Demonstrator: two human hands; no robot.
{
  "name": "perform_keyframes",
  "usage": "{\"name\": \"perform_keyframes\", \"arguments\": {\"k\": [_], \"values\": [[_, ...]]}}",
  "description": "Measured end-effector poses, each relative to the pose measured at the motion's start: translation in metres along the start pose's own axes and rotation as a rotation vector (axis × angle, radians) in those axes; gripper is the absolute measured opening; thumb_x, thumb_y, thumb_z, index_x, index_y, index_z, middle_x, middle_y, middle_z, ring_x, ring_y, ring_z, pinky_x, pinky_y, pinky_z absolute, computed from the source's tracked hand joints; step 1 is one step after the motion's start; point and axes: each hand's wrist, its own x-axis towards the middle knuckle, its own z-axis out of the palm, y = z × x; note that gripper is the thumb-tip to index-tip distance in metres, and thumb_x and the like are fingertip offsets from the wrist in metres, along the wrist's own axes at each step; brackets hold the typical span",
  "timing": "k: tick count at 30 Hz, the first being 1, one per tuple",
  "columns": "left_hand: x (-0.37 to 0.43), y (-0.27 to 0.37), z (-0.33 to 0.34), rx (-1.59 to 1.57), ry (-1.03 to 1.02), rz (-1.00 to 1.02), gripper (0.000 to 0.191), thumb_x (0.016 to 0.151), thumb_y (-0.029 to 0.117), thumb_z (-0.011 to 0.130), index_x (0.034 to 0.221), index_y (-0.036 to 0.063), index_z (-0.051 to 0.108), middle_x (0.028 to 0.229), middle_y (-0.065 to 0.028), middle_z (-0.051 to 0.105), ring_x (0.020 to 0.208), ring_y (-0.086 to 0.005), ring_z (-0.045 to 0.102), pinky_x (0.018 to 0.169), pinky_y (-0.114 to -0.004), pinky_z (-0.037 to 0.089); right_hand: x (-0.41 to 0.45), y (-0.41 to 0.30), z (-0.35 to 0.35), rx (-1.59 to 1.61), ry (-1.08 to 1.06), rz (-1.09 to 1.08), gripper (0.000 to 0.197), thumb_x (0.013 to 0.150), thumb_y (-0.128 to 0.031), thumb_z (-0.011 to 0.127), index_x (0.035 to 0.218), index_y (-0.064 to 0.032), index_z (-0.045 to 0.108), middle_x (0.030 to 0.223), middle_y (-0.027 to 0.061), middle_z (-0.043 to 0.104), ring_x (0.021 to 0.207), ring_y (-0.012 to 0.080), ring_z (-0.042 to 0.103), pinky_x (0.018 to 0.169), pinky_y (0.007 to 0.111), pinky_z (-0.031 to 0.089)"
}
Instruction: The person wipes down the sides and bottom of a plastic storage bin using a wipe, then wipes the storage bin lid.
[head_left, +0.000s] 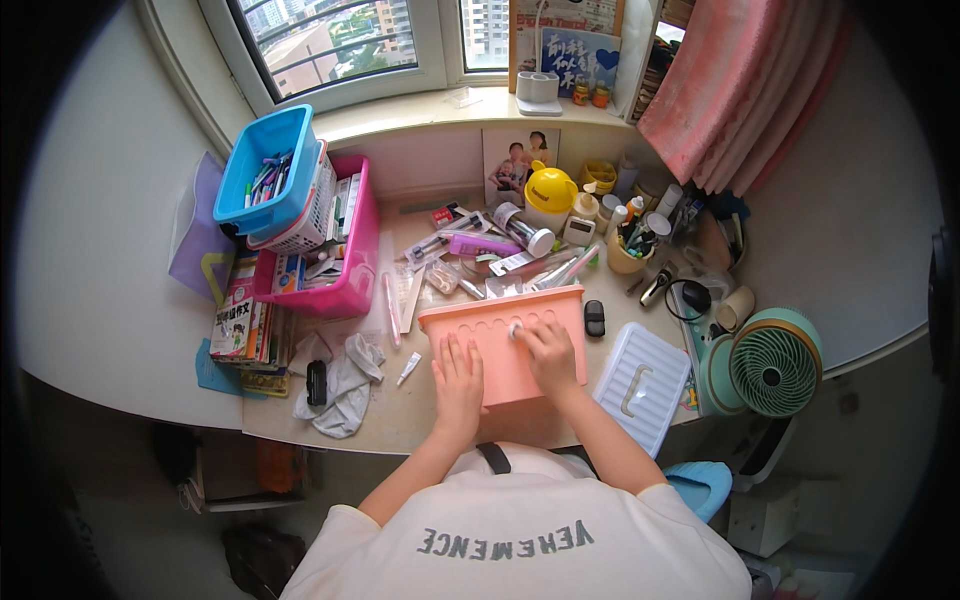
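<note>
A coral plastic storage bin (495, 345) sits at the desk's front, right before me, its rim on the far side and a scalloped line below it. My left hand (457, 375) rests on the left of its wall with the fingers together and pointing away. On the right, my right hand (551, 356) pinches a small white thing (515, 330) in its fingertips against the same wall. Too little of that thing shows to tell what it is. Whatever is inside the bin is hidden from me.
Pens, packets and a clear jar (525, 231) crowd the desk behind the bin. A magenta basket (356, 262) and a blue basket (262, 214) stand left, above a grey cloth (345, 390). Right are a ridged lid (645, 382) and a green fan (776, 367).
</note>
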Motion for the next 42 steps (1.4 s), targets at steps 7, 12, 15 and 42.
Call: {"name": "perform_keyframes", "arguments": {"k": [7,12,15,42], "values": [[0.002,0.003,0.023,0.111,0.091,-0.025,0.131,0.054,0.051,0.099,0.158,0.001,0.037,0.167,-0.0336,0.03,0.157,-0.0468,0.03,0.119,-0.055,0.041,-0.046,-0.012,-0.006,0.016,0.021,-0.005,0.028,0.083,-0.001,0.069,0.108,-0.0085,0.078,0.113,0.0068,0.073,0.113,0.0278,0.066,0.095,0.043,0.053],[0.001,0.002,0.01,0.06,0.004,-0.02,0.132,0.054,0.052,0.099,0.159,0.0017,0.037,0.167,-0.0338,0.029,0.157,-0.047,0.03,0.119,-0.055,0.041,-0.098,-0.023,-0.034,0.074,-0.053,-0.007,0.03,0.082,0.0,0.069,0.108,-0.0102,0.078,0.113,0.006,0.073,0.113,0.0266,0.067,0.096,0.044,0.054],[0.0,0.001,0.026,0.117,0.108,-0.02,0.13,0.055,0.051,0.099,0.159,0.0019,0.037,0.167,-0.0336,0.029,0.157,-0.0472,0.029,0.12,-0.056,0.04,-0.077,-0.012,-0.029,0.044,-0.067,-0.035,0.028,0.082,-0.002,0.069,0.107,-0.0109,0.078,0.111,0.0057,0.073,0.112,0.0261,0.067,0.097,0.044,0.053],[0.004,0.004,0.023,0.113,0.039,-0.016,0.127,0.057,0.047,0.099,0.158,0.0015,0.037,0.168,-0.0351,0.027,0.157,-0.0475,0.03,0.12,-0.056,0.04,0.003,0.025,-0.004,-0.049,0.085,-0.002,0.023,0.083,-0.003,0.069,0.104,-0.0077,0.077,0.108,0.0088,0.071,0.107,0.0298,0.066,0.094,0.044,0.053]]}}
